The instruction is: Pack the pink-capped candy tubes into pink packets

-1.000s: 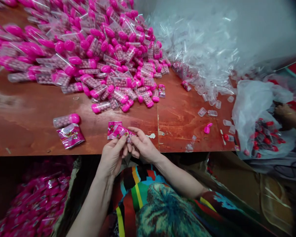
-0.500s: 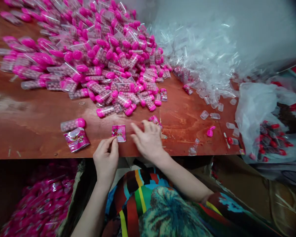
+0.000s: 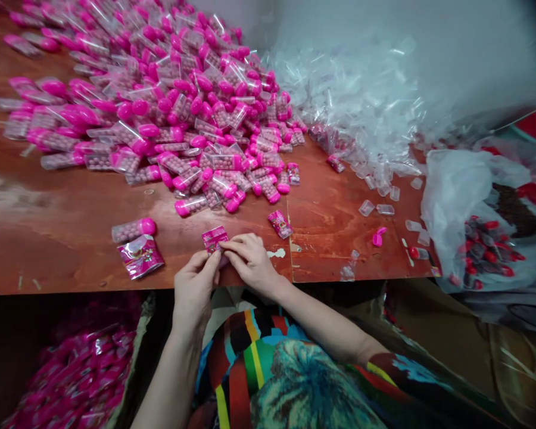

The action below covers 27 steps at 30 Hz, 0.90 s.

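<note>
Near the table's front edge, my left hand (image 3: 197, 282) pinches the lower end of a small pink printed wrapper (image 3: 214, 237). My right hand (image 3: 249, 262) is closed at the same wrapper's lower right corner, thumb and fingertips meeting beside the left ones. The wrapper's near end is hidden by my fingers. To the left lie a clear tube of pink beads with a pink cap (image 3: 133, 230) and a larger pink packet (image 3: 140, 257), touching each other. Another small pink packet (image 3: 279, 224) rests on the table beyond my right hand.
A big heap of pink-capped bead tubes (image 3: 174, 113) covers the back left. Clear plastic tubes (image 3: 357, 101) are piled at the back right. A white plastic bag (image 3: 446, 185) holds red-capped pieces. Below the table's left edge is a box of pink packets (image 3: 84, 363).
My right hand has moved left and down from beside the wrapper and closed on it. The small packet it partly covered now shows fully. The view has shifted slightly.
</note>
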Each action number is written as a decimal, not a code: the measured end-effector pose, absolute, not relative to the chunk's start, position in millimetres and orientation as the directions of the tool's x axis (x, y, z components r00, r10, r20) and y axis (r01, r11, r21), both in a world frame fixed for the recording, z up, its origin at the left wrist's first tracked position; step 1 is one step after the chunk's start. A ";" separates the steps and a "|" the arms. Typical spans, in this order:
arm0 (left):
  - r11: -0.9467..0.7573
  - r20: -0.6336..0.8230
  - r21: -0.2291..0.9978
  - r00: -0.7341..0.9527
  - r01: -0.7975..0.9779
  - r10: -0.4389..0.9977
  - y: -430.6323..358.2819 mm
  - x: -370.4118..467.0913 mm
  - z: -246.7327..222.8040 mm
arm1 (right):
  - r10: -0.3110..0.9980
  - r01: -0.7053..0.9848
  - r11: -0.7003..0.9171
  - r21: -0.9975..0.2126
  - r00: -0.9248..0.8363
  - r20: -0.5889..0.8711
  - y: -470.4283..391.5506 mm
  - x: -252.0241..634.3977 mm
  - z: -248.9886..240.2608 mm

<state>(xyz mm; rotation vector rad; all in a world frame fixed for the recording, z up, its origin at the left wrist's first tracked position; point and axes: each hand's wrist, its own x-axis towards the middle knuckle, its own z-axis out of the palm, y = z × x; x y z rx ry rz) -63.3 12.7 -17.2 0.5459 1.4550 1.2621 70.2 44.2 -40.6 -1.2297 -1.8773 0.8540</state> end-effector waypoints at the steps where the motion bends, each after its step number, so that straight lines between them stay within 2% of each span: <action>1: 0.337 -0.442 0.875 -0.292 -0.347 0.848 14.1 -61.0 -14.8 | 0.958 0.334 0.238 -0.912 -0.234 0.164 44.7 67.7 -40.6; 3: 0.373 -0.497 0.825 -0.231 -0.426 0.836 17.7 -57.8 -9.6 | 0.980 0.123 0.080 -0.989 -0.190 0.056 48.6 63.4 -40.0; 5: 0.419 -0.540 0.780 -0.162 -0.464 0.826 22.3 -56.8 -4.8 | 0.979 0.048 0.021 -0.999 -0.205 0.011 54.8 61.7 -37.6; 7: 0.417 -0.534 0.784 -0.158 -0.460 0.830 27.6 -57.3 -1.8 | 0.969 0.085 0.048 -0.995 -0.247 0.025 61.7 63.0 -33.8; 10: 0.366 -0.501 0.823 -0.251 -0.434 0.828 35.3 -59.3 -1.5 | 0.944 0.220 0.124 -0.968 -0.327 0.047 75.3 67.9 -27.6; 13: 0.348 -0.506 0.822 -0.297 -0.450 0.810 41.0 -61.8 -4.0 | 0.927 0.382 0.239 -0.893 -0.362 0.093 103.2 74.2 -22.6; 15: 0.348 -0.517 0.813 -0.303 -0.468 0.801 43.3 -63.4 -5.3 | 0.912 0.525 0.373 -0.765 -0.360 0.198 132.0 78.6 -19.3; 18: 0.362 -0.537 0.791 -0.275 -0.493 0.798 44.8 -64.9 -5.3 | 0.799 0.696 0.601 -0.394 -0.521 0.300 177.9 83.3 -12.2; 21: 0.365 -0.554 0.770 -0.265 -0.522 0.789 45.6 -65.5 -4.2 | 0.612 0.610 0.789 -0.078 -0.766 0.197 207.3 82.7 -2.6; 24: 0.364 -0.573 0.742 -0.251 -0.563 0.780 46.6 -65.1 -3.1 | 0.490 0.493 0.870 0.019 -0.867 0.089 216.0 76.3 7.1; 27: 0.363 -0.585 0.703 -0.207 -0.612 0.784 46.9 -63.5 -3.0 | 0.450 0.449 0.893 -0.017 -0.892 0.052 216.3 68.9 14.9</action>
